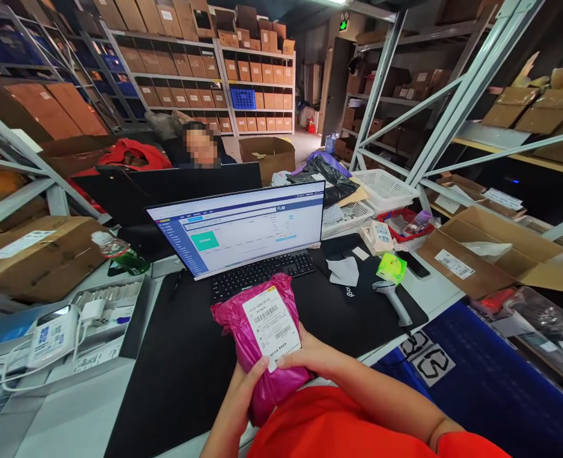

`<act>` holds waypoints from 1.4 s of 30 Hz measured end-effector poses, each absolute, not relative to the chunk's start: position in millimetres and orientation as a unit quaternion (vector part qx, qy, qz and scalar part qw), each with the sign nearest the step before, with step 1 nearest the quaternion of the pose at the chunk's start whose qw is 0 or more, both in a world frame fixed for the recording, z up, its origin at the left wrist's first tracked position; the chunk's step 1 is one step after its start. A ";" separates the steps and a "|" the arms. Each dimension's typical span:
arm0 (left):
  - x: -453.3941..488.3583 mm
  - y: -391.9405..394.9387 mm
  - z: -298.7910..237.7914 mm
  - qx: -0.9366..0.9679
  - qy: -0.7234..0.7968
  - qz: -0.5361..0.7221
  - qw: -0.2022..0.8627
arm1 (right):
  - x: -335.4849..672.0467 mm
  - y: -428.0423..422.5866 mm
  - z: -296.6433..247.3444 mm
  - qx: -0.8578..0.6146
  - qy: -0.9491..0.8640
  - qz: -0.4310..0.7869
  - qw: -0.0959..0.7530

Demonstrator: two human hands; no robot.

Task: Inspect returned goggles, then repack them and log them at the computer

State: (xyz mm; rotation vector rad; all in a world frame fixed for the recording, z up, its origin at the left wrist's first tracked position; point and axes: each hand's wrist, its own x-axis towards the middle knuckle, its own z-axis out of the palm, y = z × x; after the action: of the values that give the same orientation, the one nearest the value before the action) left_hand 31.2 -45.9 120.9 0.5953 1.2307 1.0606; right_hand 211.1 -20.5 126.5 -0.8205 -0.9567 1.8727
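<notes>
A bright pink plastic mailer parcel [257,391] is held tilted up against my body, between my two hands. Its white shipping label [274,324] with barcodes faces me. My left hand [243,381] grips the lower left side, its thumb at the label's bottom edge. On the right side, my right hand [305,353] clasps the parcel, the thumb pressed on the label's lower corner. The fingers beneath the parcel are hidden. Just beyond it lie a black keyboard [262,273] and a lit monitor [243,232].
A barcode scanner [393,304] rests on the black desk mat [166,381], near a green-yellow packet [392,267] and a phone [412,264]. To the left are a tray of chargers [133,331], a bottle [119,251] and a cardboard box [37,254]. Another person [200,146] sits behind the monitors.
</notes>
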 end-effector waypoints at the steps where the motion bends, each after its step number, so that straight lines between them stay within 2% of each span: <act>1: 29.6 -47.5 123.1 0.252 0.543 0.462 0.654 | 207.5 -21.5 123.4 -0.334 -0.386 0.744 0.431; 14: 21.7 -56.8 129.8 0.167 0.587 0.479 0.630 | 205.7 -18.3 118.5 -0.296 -0.469 0.742 0.378; 20: 14.9 -54.2 111.1 0.169 0.621 0.468 0.605 | 240.6 -27.1 89.8 -0.379 -0.490 0.729 0.291; 23: 14.8 -52.5 108.2 0.176 0.637 0.466 0.588 | 259.7 -34.2 72.0 -0.432 -0.490 0.699 0.292; 26: 15.3 -49.8 110.1 0.176 0.643 0.464 0.583 | 287.9 -35.4 55.7 -0.489 -0.521 0.618 0.327; 29: 15.2 -45.6 112.6 0.183 0.649 0.455 0.582 | 338.6 -29.6 43.5 -0.594 -0.565 0.453 0.352; 32: 16.0 -40.5 112.4 0.180 0.664 0.432 0.584 | 410.8 -26.1 36.8 -0.758 -0.528 0.237 0.301; 34: 17.8 -37.7 110.0 0.184 0.670 0.421 0.584 | 460.5 -26.6 34.7 -0.850 -0.440 0.156 0.245; 37: 21.5 -34.6 102.8 0.204 0.665 0.420 0.583 | 518.0 -24.3 31.6 -0.902 -0.330 0.195 0.198; 42: 23.4 -30.1 85.7 0.226 0.658 0.415 0.587 | 543.9 0.4 21.1 -0.854 -0.324 0.359 0.193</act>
State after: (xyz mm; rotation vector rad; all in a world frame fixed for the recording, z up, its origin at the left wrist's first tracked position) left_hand 23.4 -30.1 85.7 0.5270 1.5333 0.9675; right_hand 543.9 0.4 21.1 -2.3966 -0.9082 1.0067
